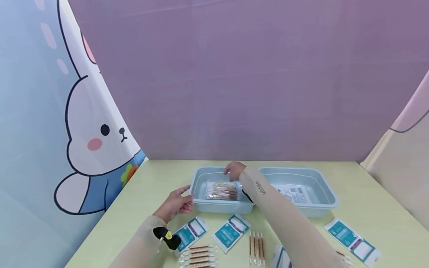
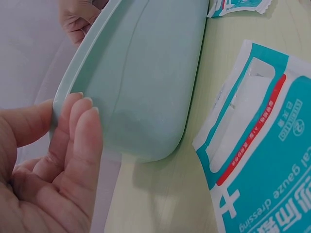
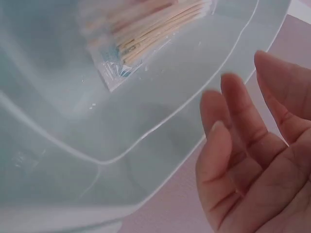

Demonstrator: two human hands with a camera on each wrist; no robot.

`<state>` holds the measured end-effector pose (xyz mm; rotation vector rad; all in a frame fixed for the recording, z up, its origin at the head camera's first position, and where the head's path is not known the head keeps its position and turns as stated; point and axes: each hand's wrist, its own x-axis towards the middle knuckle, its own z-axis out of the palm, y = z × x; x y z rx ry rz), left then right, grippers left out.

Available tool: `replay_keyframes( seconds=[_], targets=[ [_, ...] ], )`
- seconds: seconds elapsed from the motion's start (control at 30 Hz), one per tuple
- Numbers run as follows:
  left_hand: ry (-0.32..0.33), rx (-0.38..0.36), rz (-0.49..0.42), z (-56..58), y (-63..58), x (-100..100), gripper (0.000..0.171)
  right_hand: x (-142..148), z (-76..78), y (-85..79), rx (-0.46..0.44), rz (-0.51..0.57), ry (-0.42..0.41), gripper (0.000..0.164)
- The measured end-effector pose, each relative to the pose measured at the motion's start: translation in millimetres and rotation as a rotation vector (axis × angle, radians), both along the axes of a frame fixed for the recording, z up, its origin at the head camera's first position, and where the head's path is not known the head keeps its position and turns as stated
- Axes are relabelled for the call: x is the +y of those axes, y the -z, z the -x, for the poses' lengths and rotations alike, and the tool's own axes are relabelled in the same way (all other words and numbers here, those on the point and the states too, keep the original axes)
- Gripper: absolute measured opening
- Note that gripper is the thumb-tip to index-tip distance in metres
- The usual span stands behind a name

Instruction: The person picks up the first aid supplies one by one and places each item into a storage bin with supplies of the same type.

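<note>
A light blue plastic basin [image 1: 221,207] stands on the table with clear packs of cotton swabs [image 1: 222,190] lying in it. At its left end, my left hand [image 1: 178,203] pinches the rim between thumb and fingers; the left wrist view shows the basin wall [image 2: 146,82] beside those fingertips [image 2: 77,99]. My right hand [image 1: 235,171] is over the far rim of the same basin. In the right wrist view its fingers [image 3: 240,109] are loosely bent near the rim, thumb apart, holding nothing. A swab pack [image 3: 146,43] lies inside, partly blurred.
A second blue basin [image 1: 321,186] with a printed label inside stands at right. Gauze dressing packets [image 1: 231,232] lie in front, with one more packet [image 1: 352,241] at far right. Packs of swabs [image 1: 199,257] and another swab pack [image 1: 257,247] lie near the front.
</note>
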<state>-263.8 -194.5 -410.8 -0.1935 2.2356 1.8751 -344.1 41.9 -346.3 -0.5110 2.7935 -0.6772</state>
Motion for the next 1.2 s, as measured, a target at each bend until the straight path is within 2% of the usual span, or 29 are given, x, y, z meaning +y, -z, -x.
replay_keyframes(
  seconds=[0.13, 0.2, 0.37, 0.47, 0.57, 0.73, 0.93, 1.1, 1.2],
  targets=[
    [-0.001, 0.003, 0.005, 0.3, 0.5, -0.4, 0.056, 2.9, 1.5, -2.7, -0.001, 0.004, -0.029, 0.034],
    [0.001, 0.006, 0.004, 0.5, 0.7, -0.7, 0.056, 6.4, 2.5, -2.8, 0.006, 0.025, -0.08, 0.035],
    [-0.005, -0.002, 0.005, -1.2, 2.3, -3.8, 0.056, 4.7, -7.1, -8.2, -0.016, 0.086, -0.168, 0.033],
    [-0.005, -0.008, -0.001, -1.3, 2.5, -4.8, 0.056, -2.6, -19.7, -13.0, -0.025, 0.106, -0.195, 0.029],
    [0.006, -0.007, -0.013, -0.7, 1.5, -4.8, 0.056, -10.9, -31.0, -11.1, -0.016, 0.104, -0.248, 0.027],
    [0.028, 0.01, -0.033, 0.6, 0.6, -4.6, 0.056, -24.5, -54.4, -4.4, 0.017, 0.073, -0.372, 0.024],
    [0.035, 0.011, -0.033, 2.7, 0.5, -4.3, 0.057, -34.6, -91.2, -8.4, 0.041, -0.005, -0.523, 0.023],
    [0.033, 0.007, -0.037, 1.3, 1.5, -4.4, 0.056, -39.1, -111.6, -3.8, 0.071, -0.068, -0.553, 0.025],
    [0.033, 0.017, -0.047, 0.5, 2.2, -4.9, 0.056, -41.1, -119.2, -0.8, 0.082, -0.06, -0.559, 0.032]
  ],
)
